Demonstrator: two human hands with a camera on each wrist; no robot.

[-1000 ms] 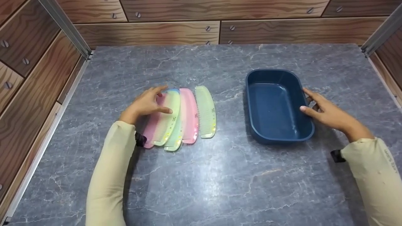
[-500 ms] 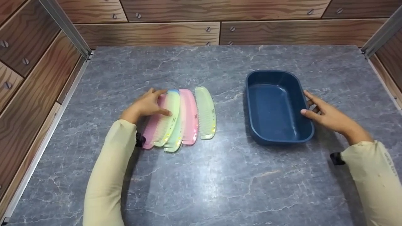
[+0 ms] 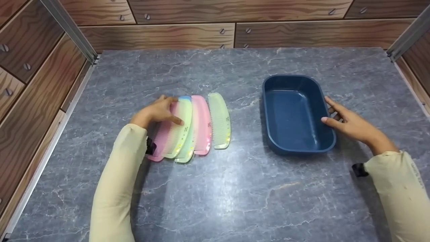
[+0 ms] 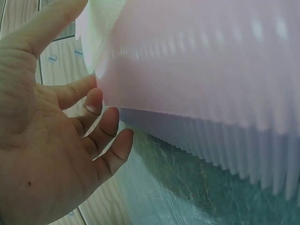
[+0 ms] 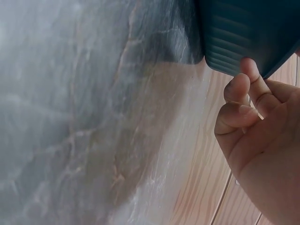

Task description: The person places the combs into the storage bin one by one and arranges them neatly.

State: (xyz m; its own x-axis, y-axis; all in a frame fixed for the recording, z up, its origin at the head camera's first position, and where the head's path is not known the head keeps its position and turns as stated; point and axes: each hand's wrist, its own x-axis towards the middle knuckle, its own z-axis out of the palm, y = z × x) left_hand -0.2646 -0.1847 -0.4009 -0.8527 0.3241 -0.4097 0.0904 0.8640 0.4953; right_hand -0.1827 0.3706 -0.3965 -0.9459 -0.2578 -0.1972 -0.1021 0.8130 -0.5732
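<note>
Pinching at left, with the left hand point(image 3: 158, 111), across a fan of plastic combs point(image 3: 175, 144): pressing the thumb onto the topmost pale yellow-green comb point(image 3: 183, 133) and curling the fingertips at the left edge of a pink comb point(image 3: 162, 141) beneath, in a wide, loose-looking pinch. Showing also a blue comb point(image 3: 185, 97), mostly hidden, at the far end, a mint-green comb point(image 3: 187, 153) at the near end, and a second pink comb point(image 3: 203, 124) along the right side, all on a grey marbled tabletop point(image 3: 248, 195). Displaying a separate pale green comb point(image 3: 220, 121) just right of these. Gripping at right, with the right hand point(image 3: 351, 125), the right wall of a navy rectangular tub point(image 3: 289, 117), with thumb over the rim and fingers curled outside. Apparently standing at the grasping stage, and probably calling next for firming the pinch and keeping slippery layers from sliding apart, while steadying the tub. Bearing small dark print on several combs, too small for reading, near yellow dots; bearing blurred lettering point(image 3: 416, 174) on the right sleeve point(image 3: 396, 191), likewise illegible.
</note>
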